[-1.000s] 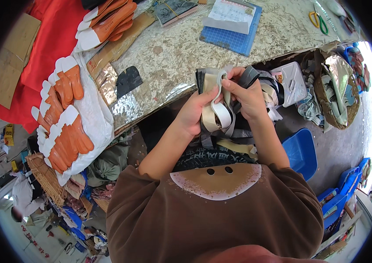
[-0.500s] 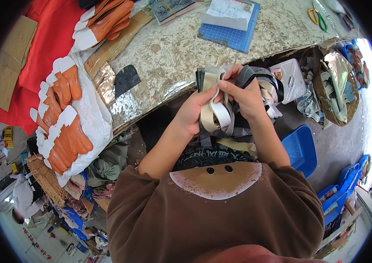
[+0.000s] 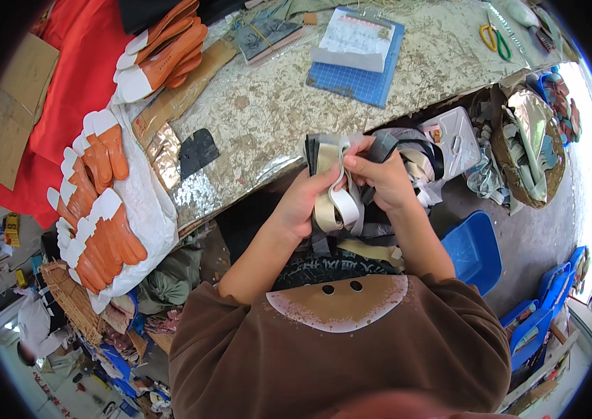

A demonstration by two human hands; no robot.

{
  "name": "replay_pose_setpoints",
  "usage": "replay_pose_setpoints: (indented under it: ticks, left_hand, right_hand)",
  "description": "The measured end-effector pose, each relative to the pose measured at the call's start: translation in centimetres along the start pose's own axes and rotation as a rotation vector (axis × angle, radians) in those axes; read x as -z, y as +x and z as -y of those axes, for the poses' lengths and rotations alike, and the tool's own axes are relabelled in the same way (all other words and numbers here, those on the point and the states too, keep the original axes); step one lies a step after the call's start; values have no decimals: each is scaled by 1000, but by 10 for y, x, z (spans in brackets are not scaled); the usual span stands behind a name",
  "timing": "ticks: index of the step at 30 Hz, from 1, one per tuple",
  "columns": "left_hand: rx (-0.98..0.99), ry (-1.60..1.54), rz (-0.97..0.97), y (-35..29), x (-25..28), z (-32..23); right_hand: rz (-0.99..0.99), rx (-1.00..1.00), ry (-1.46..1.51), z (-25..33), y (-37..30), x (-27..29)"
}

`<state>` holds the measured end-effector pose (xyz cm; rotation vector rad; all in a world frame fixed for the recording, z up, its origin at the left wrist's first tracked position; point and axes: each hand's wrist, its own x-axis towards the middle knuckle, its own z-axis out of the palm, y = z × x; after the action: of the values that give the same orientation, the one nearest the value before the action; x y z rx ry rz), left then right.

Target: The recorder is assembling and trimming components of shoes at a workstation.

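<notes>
My left hand is closed around a bundle of narrow strips at the table's near edge. In the bundle are a looped beige strip, a white strip and several black strips. Close on its right, my right hand pinches the upper part of the same bundle with thumb and fingers. A dark grey strip curves over the right fingers. More black and beige strips lie across my lap below the hands. Just where the fingertips press together is partly hidden.
Orange-and-white leather pieces lie in stacks on white cloth at left. On the worn table rest a blue clipboard with papers and scissors. Right of my knees are a blue bin and a scrap-filled sack.
The whole view has shifted, so the table and hands appear lower in the picture. Both hands keep hold of the bundle, its loops slightly changed in shape.
</notes>
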<state>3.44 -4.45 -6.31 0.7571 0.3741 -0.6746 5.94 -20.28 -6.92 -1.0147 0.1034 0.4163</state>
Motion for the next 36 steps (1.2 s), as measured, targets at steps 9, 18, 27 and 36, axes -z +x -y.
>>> replay_pose_setpoints:
  ticks: [9, 18, 27, 36]
  left_hand:
    - [99, -188, 196, 6, 10, -3]
    - [128, -246, 262, 6, 15, -2]
    - [118, -252, 255, 8, 20, 2]
    - [84, -134, 211, 6, 18, 0]
  right_hand:
    - [-54, 0, 4, -2, 4, 2]
    - [-105, 44, -62, -4, 1, -4]
    - [13, 22, -145, 10, -2, -3]
    - [43, -14, -150, 17, -5, 2]
